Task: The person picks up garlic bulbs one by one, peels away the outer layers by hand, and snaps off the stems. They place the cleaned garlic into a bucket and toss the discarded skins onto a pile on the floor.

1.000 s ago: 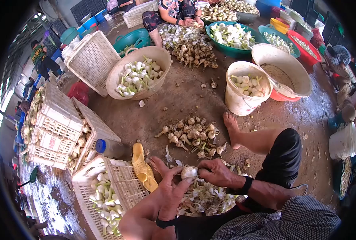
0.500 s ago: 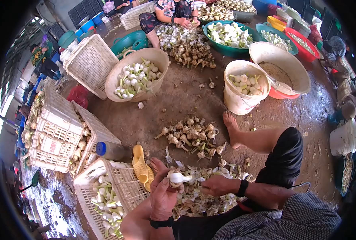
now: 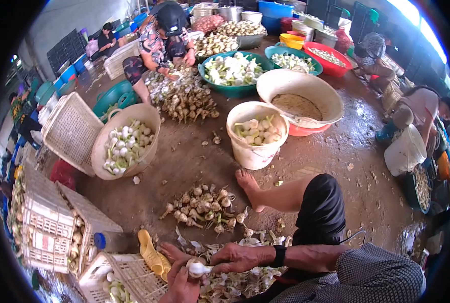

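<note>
At the bottom middle of the frame, the left hand (image 3: 181, 287) holds a white garlic bulb (image 3: 197, 268). Its fingers (image 3: 177, 267) are curled shut around the bulb. The right hand (image 3: 239, 258) comes in from the right, with a black band (image 3: 279, 255) on its wrist. Its fingers (image 3: 219, 262) reach to the bulb and touch its end, but I cannot tell if they pinch it or just rest on it.

Under both hands is a heap of white and green peels (image 3: 245, 283) on the floor. Just above it, in the lower middle, lies a small pile of dirty garlic (image 3: 202, 207) with roots on. A bare foot (image 3: 247, 186) rests just to the right of that pile. A yellow sandal (image 3: 151, 255) lies left of the hands, next to a white crate (image 3: 134, 275) in the lower left.

Higher up in the middle stands a white bucket (image 3: 250, 154) with clean bulbs inside. To its left, a round tan basket (image 3: 152, 118) leans over, full of white bulbs. At the top, another person (image 3: 159, 40) bends over more garlic.
</note>
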The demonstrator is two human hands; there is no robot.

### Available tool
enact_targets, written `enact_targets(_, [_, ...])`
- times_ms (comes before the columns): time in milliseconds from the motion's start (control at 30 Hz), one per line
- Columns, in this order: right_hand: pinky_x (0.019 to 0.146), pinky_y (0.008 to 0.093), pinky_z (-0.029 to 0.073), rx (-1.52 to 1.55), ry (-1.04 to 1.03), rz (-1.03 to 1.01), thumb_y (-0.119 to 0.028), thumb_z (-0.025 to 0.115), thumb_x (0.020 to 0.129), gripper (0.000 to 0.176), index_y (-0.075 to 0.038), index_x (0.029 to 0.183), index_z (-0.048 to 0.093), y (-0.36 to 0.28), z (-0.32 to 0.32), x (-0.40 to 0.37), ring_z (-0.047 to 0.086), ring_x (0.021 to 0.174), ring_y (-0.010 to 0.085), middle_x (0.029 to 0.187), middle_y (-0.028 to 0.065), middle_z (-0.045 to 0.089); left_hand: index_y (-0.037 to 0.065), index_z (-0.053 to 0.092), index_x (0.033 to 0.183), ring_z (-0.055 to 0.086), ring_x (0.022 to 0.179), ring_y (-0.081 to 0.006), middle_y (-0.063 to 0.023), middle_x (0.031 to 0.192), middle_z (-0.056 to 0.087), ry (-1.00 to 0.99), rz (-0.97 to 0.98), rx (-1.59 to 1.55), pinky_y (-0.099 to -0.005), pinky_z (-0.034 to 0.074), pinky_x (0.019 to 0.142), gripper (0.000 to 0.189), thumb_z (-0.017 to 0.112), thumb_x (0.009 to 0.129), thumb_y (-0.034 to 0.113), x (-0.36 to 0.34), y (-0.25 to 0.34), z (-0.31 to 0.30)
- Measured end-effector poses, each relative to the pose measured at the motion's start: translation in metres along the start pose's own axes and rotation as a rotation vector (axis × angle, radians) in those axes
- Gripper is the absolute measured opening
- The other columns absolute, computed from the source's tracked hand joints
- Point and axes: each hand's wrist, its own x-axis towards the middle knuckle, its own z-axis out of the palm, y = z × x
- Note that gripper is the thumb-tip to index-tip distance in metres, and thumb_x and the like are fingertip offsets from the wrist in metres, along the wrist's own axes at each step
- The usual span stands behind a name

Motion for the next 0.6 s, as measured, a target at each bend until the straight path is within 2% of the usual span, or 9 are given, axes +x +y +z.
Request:
enact_targets(67, [0.059, 0.0303, 0.045, 0.159, -0.086, 0.069, -0.026, 0.055, 0.099, 0.03, 0.003, 0.102, 0.062, 0.0, -0.001, 0.0, 0.056, 0.066, 0.0125, 0.074, 0.0077, 0.06, 0.002, 0.059, 0.121, 0.064, 0.094, -0.022, -0.0091, 0.107, 0.066, -0.085, -0.083, 0.065, -0.0336, 0.053, 0.074, 0.039, 0.059, 0.095, 0.032, -0.004, 0.009, 0.004])
enact_targets(133, [0.057, 0.0277, 0.046, 0.201, -0.107, 0.067, -0.025, 0.054, 0.099, 0.029, 0.002, 0.099, 0.062, 0.002, -0.002, -0.002, 0.057, 0.063, 0.0097, 0.072, 0.0042, 0.061, 0.003, 0.059, 0.119, 0.064, 0.094, -0.0219, -0.0087, 0.109, 0.066, -0.122, -0.087, 0.09, -0.0347, 0.054, 0.072, 0.037, 0.056, 0.097, 0.033, -0.004, 0.004, 0.0])
enact_targets(200, [0.058, 0.0261, 0.048, 0.4, -0.177, 0.22, -0.021, 0.054, 0.097, 0.027, 0.003, 0.103, 0.064, 0.0, -0.002, -0.003, 0.059, 0.063, 0.0086, 0.073, 0.0032, 0.064, 0.003, 0.059, 0.116, 0.064, 0.091, -0.0268, -0.0117, 0.104, 0.066, -0.023, -0.1, -0.058, -0.0373, 0.053, 0.071, 0.032, 0.061, 0.093, 0.026, -0.005, -0.006, -0.007])
enact_targets(267, [0.058, 0.0249, 0.049, 0.478, -0.168, 0.28, -0.017, 0.055, 0.095, 0.029, 0.005, 0.111, 0.064, -0.006, -0.002, -0.005, 0.062, 0.063, 0.0078, 0.077, 0.0036, 0.067, -0.002, 0.055, 0.117, 0.064, 0.078, -0.0252, -0.0177, 0.099, 0.063, -0.346, 0.055, 0.055, -0.0294, 0.052, 0.056, 0.043, 0.048, 0.098, 0.036, 0.009, -0.007, -0.011])
enact_targets(300, [0.06, 0.0253, 0.051, 0.476, -0.18, 0.293, -0.015, 0.055, 0.094, 0.033, 0.006, 0.119, 0.062, -0.004, -0.004, -0.005, 0.063, 0.066, 0.0092, 0.079, 0.0054, 0.068, -0.005, 0.054, 0.112, 0.059, 0.08, -0.0234, -0.0138, 0.101, 0.058, -0.253, -0.106, -0.044, -0.0369, 0.05, 0.064, 0.042, 0.046, 0.097, 0.034, 0.001, -0.004, -0.009])
enact_targets(333, [0.056, 0.0235, 0.048, 0.522, -0.058, 0.339, -0.02, 0.056, 0.092, 0.031, 0.004, 0.11, 0.066, -0.011, 0.003, -0.009, 0.061, 0.057, 0.0093, 0.071, 0.0035, 0.067, -0.006, 0.054, 0.114, 0.06, 0.087, -0.025, -0.0151, 0.103, 0.06, -0.207, -0.084, -0.018, -0.0385, 0.051, 0.07, 0.042, 0.046, 0.098, 0.032, -0.006, -0.001, -0.003])
enact_targets(400, [0.057, 0.0235, 0.049, 0.636, -0.093, 0.379, -0.022, 0.058, 0.093, 0.031, 0.003, 0.109, 0.066, -0.008, 0.0, -0.008, 0.061, 0.057, 0.0102, 0.074, 0.0061, 0.068, -0.007, 0.052, 0.122, 0.061, 0.102, -0.0279, -0.0189, 0.112, 0.061, -0.221, -0.053, -0.116, -0.0397, 0.05, 0.084, 0.043, 0.045, 0.099, 0.029, -0.004, -0.007, -0.006])
enact_targets(467, [0.062, 0.0254, 0.052, 0.763, -0.152, 0.395, -0.021, 0.056, 0.096, 0.032, 0.007, 0.107, 0.066, -0.01, -0.007, -0.007, 0.065, 0.068, 0.012, 0.082, 0.0093, 0.07, -0.006, 0.051, 0.126, 0.061, 0.102, -0.0265, -0.0177, 0.114, 0.062, -0.231, -0.038, -0.081, -0.0383, 0.049, 0.089, 0.049, 0.051, 0.098, 0.034, -0.002, 0.001, 0.007])
enact_targets(600, [0.062, 0.0256, 0.051, 0.714, -0.17, 0.372, -0.022, 0.056, 0.096, 0.029, 0.004, 0.1, 0.068, -0.019, -0.01, -0.004, 0.064, 0.067, 0.0116, 0.081, 0.0084, 0.07, -0.005, 0.052, 0.129, 0.06, 0.102, -0.0219, -0.0137, 0.113, 0.062, -0.183, -0.027, 0.083, -0.0347, 0.048, 0.09, 0.056, 0.059, 0.094, 0.039, -0.004, 0.008, 0.009])
